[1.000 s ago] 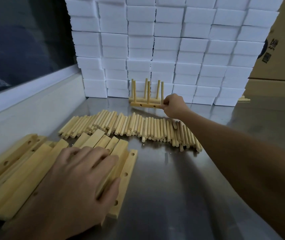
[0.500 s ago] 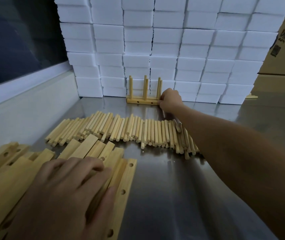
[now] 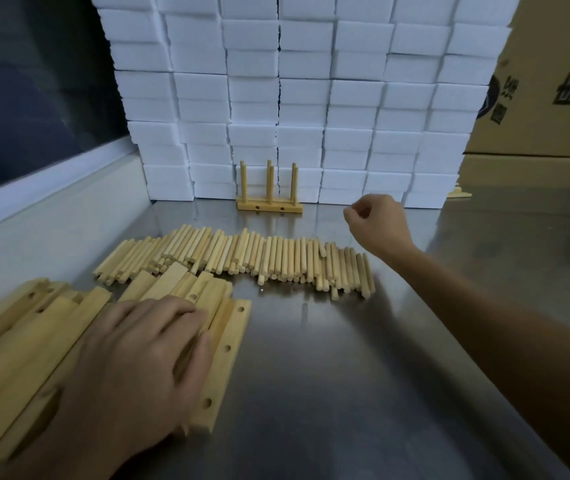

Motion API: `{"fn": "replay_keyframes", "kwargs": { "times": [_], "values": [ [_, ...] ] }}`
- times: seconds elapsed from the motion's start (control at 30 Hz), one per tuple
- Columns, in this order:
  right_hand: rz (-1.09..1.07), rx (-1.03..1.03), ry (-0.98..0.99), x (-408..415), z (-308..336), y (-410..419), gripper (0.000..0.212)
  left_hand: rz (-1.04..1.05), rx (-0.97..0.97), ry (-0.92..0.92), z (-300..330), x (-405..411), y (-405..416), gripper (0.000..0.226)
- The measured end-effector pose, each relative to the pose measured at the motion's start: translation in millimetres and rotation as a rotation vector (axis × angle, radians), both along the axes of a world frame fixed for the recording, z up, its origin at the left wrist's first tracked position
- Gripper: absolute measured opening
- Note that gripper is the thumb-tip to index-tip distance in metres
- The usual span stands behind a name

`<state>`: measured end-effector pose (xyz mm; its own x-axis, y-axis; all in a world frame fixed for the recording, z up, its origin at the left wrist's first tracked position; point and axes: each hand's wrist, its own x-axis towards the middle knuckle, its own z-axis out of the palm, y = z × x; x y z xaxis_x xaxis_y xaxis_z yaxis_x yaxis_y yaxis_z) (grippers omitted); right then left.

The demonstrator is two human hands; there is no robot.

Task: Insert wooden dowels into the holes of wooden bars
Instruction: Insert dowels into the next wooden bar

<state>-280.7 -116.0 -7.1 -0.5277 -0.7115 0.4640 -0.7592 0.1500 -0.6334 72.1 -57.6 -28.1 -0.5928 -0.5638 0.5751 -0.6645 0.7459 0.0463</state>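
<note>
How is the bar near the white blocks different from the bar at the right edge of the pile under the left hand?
The far bar carries upright dowels; the near bar has empty holes. The far bar stands alone by the white blocks; the near bar lies against other bars, touched by the left hand. Both are pale wood.

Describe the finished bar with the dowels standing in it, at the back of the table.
The assembled piece is a short pale wooden bar lying flat on the steel table, right at the foot of the stacked white foam blocks. Light wooden dowels stand upright from its top at three spots, and at two of them a second dowel shows close behind. Two small round holes show in its front face. Neither hand touches it; the right hand is off to its right, fingers curled, holding nothing visible.
</note>
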Motion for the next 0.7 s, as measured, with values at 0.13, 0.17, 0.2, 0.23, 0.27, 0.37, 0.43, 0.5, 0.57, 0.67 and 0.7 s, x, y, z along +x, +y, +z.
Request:
{"fn": "replay_keyframes", "kwargs": {
  "times": [0.13,0.17,0.2,0.23,0.27,0.37,0.43,0.5,0.57,0.67,0.7],
  "values": [
    [0.023,0.061,-0.077,3.2,-21.9,51.2,0.015,0.017,0.074,-0.038,12.1,-6.4,-1.6,0.036],
    [0.033,0.091,-0.093,5.0,-28.4,60.8,0.016,0.026,0.109,-0.051,14.2,-8.8,-0.7,0.035],
    [0.045,0.116,-0.102,7.5,-34.8,69.4,0.018,0.025,0.080,-0.052,13.6,-10.6,-2.1,0.032],
    [0.056,0.129,-0.100,10.5,-40.7,76.8,0.019,0.035,0.073,-0.077,15.3,-13.1,-2.8,0.028],
    [0.065,0.125,-0.084,13.7,-45.9,83.0,0.020,0.043,0.067,-0.086,16.6,-15.2,-4.2,0.022],
    [0.081,0.098,0.008,22.6,-52.4,93.4,0.016,0.129,0.107,-0.122,18.6,-22.3,-7.8,0.019],
    [0.090,0.093,0.060,26.1,-52.2,95.7,0.016,0.218,0.169,-0.094,21.8,-31.8,-9.9,0.020],
    [0.098,0.084,0.080,26.6,-51.8,96.5,0.017,0.302,0.181,-0.117,19.9,-42.0,-14.0,0.021],
    [0.108,0.077,0.072,24.4,-52.3,97.0,0.017,0.373,0.172,-0.114,16.3,-49.7,-16.1,0.024],
    [0.114,0.076,0.049,21.1,-53.8,96.3,0.015,0.415,0.127,-0.070,9.5,-54.4,-16.8,0.032],
    [0.114,0.078,0.044,20.4,-54.1,95.7,0.015,0.411,0.118,-0.062,7.4,-54.5,-17.1,0.034]
  ]
}}
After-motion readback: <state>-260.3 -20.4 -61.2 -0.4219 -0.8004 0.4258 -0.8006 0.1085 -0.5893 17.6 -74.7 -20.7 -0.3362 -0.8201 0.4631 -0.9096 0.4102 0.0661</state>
